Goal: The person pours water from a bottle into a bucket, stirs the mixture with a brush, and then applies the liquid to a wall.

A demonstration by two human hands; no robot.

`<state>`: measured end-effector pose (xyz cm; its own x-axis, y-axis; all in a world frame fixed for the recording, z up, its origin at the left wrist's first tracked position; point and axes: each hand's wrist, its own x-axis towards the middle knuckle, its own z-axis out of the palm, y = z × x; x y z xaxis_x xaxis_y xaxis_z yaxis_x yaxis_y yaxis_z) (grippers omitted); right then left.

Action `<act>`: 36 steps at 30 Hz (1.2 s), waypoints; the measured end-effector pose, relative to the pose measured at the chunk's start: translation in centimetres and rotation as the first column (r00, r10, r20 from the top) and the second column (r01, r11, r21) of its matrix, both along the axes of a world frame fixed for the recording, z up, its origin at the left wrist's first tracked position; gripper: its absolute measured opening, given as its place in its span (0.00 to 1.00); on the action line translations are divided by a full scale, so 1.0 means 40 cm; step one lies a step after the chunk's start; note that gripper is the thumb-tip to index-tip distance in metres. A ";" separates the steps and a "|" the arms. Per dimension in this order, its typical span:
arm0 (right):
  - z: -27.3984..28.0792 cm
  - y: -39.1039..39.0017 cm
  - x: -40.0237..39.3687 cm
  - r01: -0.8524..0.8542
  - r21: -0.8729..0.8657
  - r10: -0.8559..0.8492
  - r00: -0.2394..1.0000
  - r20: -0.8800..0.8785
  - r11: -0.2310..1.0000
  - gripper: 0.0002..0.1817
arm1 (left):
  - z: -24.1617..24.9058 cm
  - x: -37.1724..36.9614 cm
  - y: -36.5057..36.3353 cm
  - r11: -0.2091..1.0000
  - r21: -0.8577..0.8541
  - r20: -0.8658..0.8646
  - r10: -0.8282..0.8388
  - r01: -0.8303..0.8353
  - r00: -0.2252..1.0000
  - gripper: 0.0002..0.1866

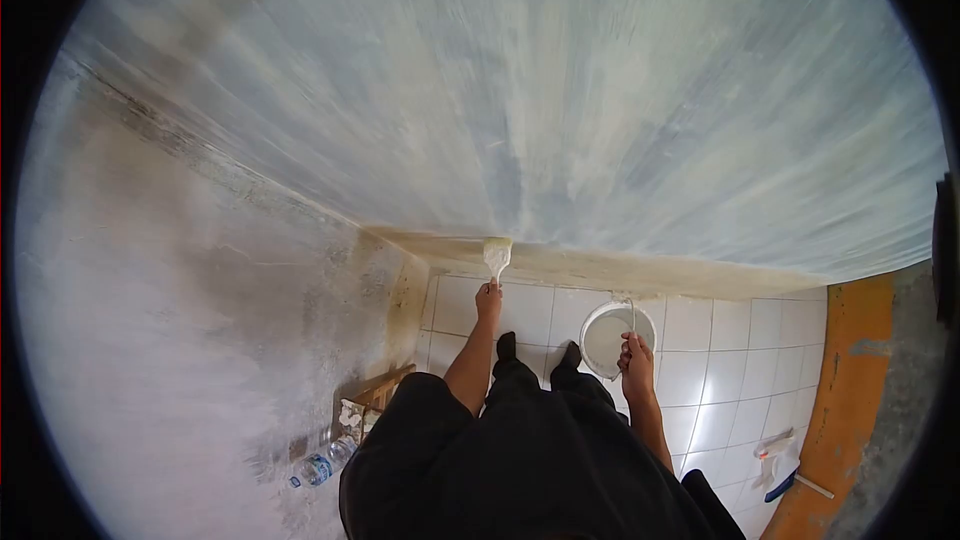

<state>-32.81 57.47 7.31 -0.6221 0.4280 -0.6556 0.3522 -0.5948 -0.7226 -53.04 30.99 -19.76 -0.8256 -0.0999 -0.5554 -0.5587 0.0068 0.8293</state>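
My left hand (488, 302) is closed around the handle of a wide white paintbrush (497, 256). The bristles point away from me and meet the lower part of the wall (560, 130), which is streaked pale blue and white. My right hand (635, 362) grips the thin wire handle of a white bucket (585, 345). Inside the bucket a pale whitish liquid (604, 336) shows. The bucket is just right of my feet, over the tiled floor, and my right hand covers part of its rim.
A stained grey wall (200, 270) meets the streaked wall at a left corner. A wooden piece of furniture (380, 392) and clear plastic bottles (318, 467) stand lower left. White tiles (685, 350) lie underfoot. Right are an orange strip (850, 380) and a blue-headed tool (781, 487).
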 end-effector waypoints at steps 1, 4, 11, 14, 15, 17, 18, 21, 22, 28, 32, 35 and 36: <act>0.001 -0.001 -0.007 -0.006 0.002 0.006 1.000 -0.007 1.000 0.11 | -0.013 -0.005 0.000 1.000 -0.011 0.045 0.006 -0.006 0.999 0.19; 0.017 0.002 -0.015 -0.027 0.014 0.027 1.000 -0.001 1.000 0.11 | -0.015 -0.026 0.012 0.999 0.011 0.109 0.029 -0.030 0.994 0.18; 0.012 0.022 -0.015 -0.049 -0.004 0.049 0.998 -0.045 0.999 0.12 | 0.376 -0.035 0.090 0.992 0.084 -0.125 0.107 -0.097 0.986 0.17; 0.001 0.026 -0.010 -0.072 -0.019 0.070 0.996 -0.058 0.997 0.12 | 0.676 0.026 0.125 0.978 0.196 -0.204 0.115 -0.075 0.972 0.16; -0.005 0.030 -0.009 -0.082 -0.024 0.081 0.995 -0.064 0.996 0.12 | 0.775 0.048 0.138 0.971 0.232 -0.235 0.119 -0.063 0.965 0.15; -0.008 0.034 -0.001 -0.111 -0.038 0.108 0.991 -0.082 0.993 0.12 | 0.974 0.084 0.152 0.954 0.300 -0.270 0.103 -0.018 0.957 0.15; -0.013 0.039 0.001 -0.131 -0.047 0.126 0.987 -0.099 0.990 0.12 | 1.060 0.099 0.163 0.943 0.332 -0.292 0.094 0.008 0.952 0.15; -0.022 0.052 0.002 -0.188 -0.066 0.179 0.976 -0.124 0.980 0.12 | 1.268 0.147 0.187 0.931 0.357 -0.407 0.085 0.073 0.910 0.15; -0.019 0.053 0.002 -0.204 -0.068 0.195 0.973 -0.124 0.977 0.12 | 1.333 0.166 0.195 0.937 0.340 -0.447 0.083 0.083 0.891 0.15; -0.011 0.033 0.000 -0.267 -0.079 0.252 0.954 -0.160 0.961 0.12 | 1.571 0.179 0.198 0.971 0.227 -0.736 0.122 0.073 0.666 0.18; -0.016 0.032 0.002 -0.276 -0.083 0.262 0.954 -0.146 0.958 0.12 | 1.586 0.102 0.207 0.980 0.188 -0.776 0.108 0.065 0.622 0.20; -0.027 0.039 0.008 -0.279 -0.094 0.266 0.955 -0.131 0.956 0.12 | 1.507 0.078 0.227 0.985 0.162 -0.704 0.074 0.059 0.706 0.21; -0.028 0.040 0.007 -0.279 -0.097 0.267 0.956 -0.126 0.955 0.12 | 1.456 0.075 0.229 0.984 0.167 -0.675 0.068 0.063 0.735 0.21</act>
